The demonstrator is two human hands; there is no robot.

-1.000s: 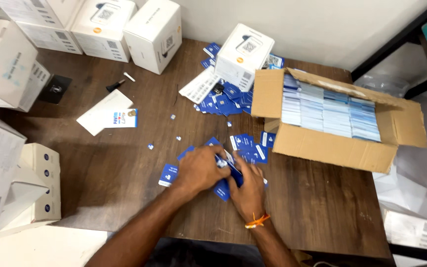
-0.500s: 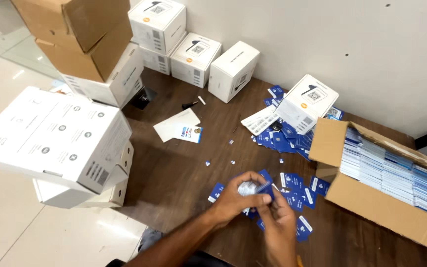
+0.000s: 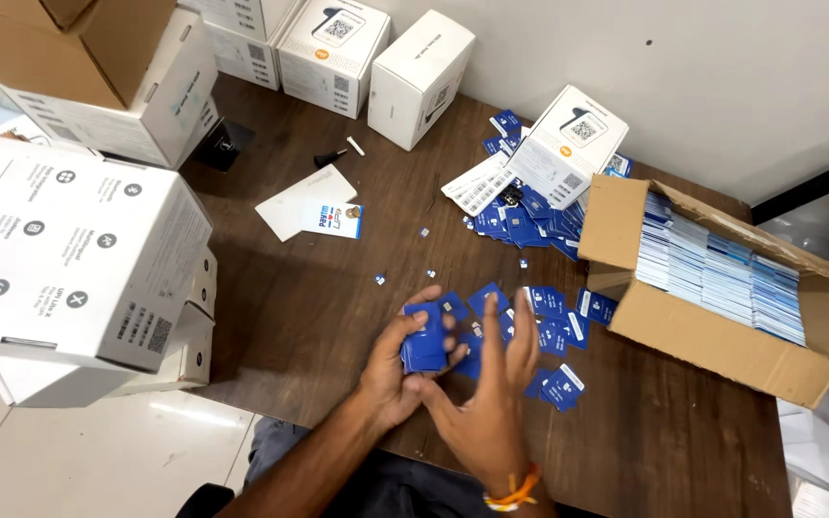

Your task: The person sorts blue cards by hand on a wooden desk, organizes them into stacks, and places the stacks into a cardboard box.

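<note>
Now gathered: small stack of blue cards clamped in left hand, fingers curled round it, above table. Right hand opened flat, empty, probably squaring it. Loose cards at three o'clock; half a second earlier, both hands pinched together.

Blue cards; brown table; white boxes.
</note>
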